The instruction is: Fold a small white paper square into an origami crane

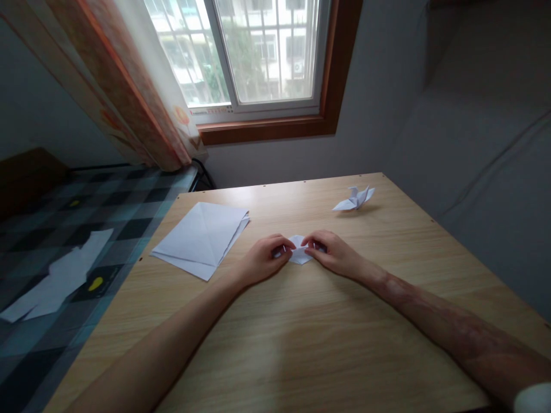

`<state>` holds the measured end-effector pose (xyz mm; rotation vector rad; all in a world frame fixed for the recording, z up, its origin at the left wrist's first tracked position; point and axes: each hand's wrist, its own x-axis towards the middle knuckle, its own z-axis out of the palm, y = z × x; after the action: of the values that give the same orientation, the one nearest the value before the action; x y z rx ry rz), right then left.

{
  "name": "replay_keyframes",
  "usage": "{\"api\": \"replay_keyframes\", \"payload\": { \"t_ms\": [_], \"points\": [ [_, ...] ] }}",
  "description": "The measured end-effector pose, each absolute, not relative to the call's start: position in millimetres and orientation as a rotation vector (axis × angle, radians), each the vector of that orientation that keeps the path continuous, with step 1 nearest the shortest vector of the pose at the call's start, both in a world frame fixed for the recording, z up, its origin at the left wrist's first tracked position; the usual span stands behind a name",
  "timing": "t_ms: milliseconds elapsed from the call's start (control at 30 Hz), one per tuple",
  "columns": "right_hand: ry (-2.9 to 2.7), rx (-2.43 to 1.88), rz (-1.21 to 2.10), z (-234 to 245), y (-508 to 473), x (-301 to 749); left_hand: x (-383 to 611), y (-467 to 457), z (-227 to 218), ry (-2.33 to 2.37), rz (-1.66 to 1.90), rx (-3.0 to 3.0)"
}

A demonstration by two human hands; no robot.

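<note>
Left hand [267, 256] and right hand [332, 252] pinch the paper [301, 257] between them, well inside the edges of the table [275, 350]. Sheets [204, 235] sit near the left edge, a crane [355, 199] near the far one.

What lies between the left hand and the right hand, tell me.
Folded white paper lies there, with the left hand and the right hand both touching it, as the head view shows.

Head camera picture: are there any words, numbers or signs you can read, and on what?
No text can be read.
Strip on the window frame: tiny marks, too small to read.
Bedspread: faint marks by a yellow shape, too blurred to read.
Small folded paper, paper stack, paper bird: no writing shows.
</note>
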<state>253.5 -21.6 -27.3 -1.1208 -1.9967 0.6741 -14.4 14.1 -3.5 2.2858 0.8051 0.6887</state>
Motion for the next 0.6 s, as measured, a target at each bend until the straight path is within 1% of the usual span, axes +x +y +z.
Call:
{"api": "replay_keyframes", "payload": {
  "t_ms": [333, 600],
  "points": [
    [-2.093, -1.121, 0.558, -22.9, -24.1, 251.9, -14.6, 16.7, -0.3, 0.817, 0.575, 2.356],
    [-2.118, -1.174, 0.517, -22.9, -23.1, 251.3, -5.2, 8.7, 3.0, 0.94, 0.587, 2.392]
  ]
}}
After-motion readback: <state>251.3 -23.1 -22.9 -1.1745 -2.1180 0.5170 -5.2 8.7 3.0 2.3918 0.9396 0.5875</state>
